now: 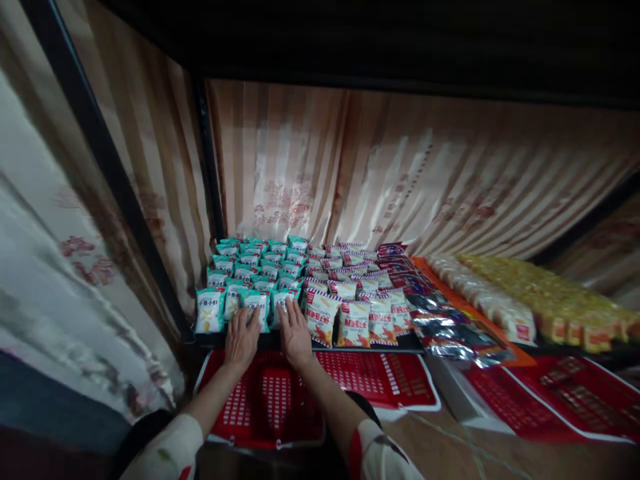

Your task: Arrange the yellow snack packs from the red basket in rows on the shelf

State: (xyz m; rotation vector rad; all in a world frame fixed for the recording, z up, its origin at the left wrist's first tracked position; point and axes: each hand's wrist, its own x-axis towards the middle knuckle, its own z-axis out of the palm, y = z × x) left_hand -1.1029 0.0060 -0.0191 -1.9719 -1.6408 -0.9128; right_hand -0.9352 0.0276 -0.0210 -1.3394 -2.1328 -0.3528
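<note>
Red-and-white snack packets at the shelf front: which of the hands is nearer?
Right. The right hand rests just beside the red-and-white snack packets; the left hand is farther left, at the teal packets.

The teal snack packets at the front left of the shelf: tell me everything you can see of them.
The teal snack packets are small glossy pouches, plastic by the look, teal on top and white below with small print. They stand packed in rows running back to the striped curtain, beside red-and-white packets. The left hand and right hand rest flat against the front row, above a red basket.
</note>
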